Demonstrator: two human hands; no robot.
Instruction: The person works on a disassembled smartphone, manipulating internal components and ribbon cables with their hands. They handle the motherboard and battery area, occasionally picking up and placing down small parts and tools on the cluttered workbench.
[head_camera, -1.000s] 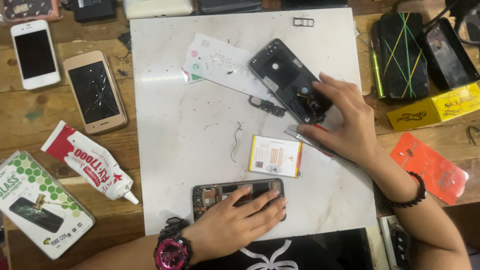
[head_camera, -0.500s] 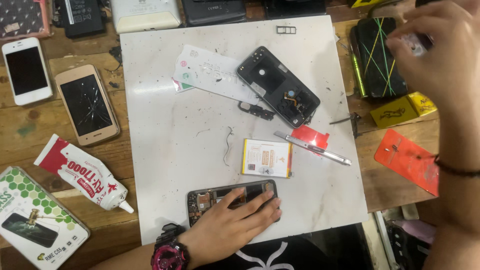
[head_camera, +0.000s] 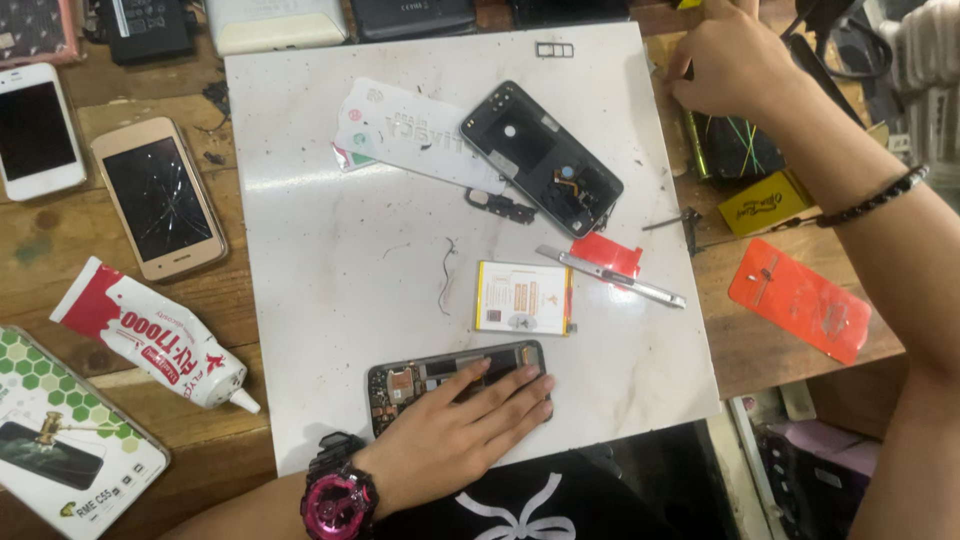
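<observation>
At the near edge of the white work board (head_camera: 330, 330), the left hand (head_camera: 450, 440), with a pink wristwatch (head_camera: 338, 500) on its wrist, lies flat with fingers spread over an opened phone body (head_camera: 440, 378), pressing it down against the board; the exposed circuit parts at the phone's left end stay uncovered. The phone body looks thin, rigid and light, with bare internals that are probably fragile, so it is best gripped by its long side edges rather than pressed on the board area or the loose parts. Just beyond it lies a flat yellow-and-white battery (head_camera: 523, 297), apart from the phone, with a thin loose wire (head_camera: 447, 275) to its left. To the right of the battery, a metal-handled blade tool (head_camera: 610, 277) rests across a small red tab (head_camera: 606, 255). Farther back, a dark rear phone cover (head_camera: 541, 157) lies inside-up at a slant, partly over a white plastic sheet (head_camera: 410, 130). On the wooden table (head_camera: 60, 240), left of the board, are a glue tube (head_camera: 150, 335), a phone with a cracked screen (head_camera: 158, 197) and a white phone (head_camera: 38, 128); to the right lies an orange card (head_camera: 798, 300). At the far right corner, the right hand (head_camera: 735, 65), a bead bracelet (head_camera: 875, 197) on its wrist, reaches off the board with fingers curled; whether it pinches anything cannot be told.
</observation>
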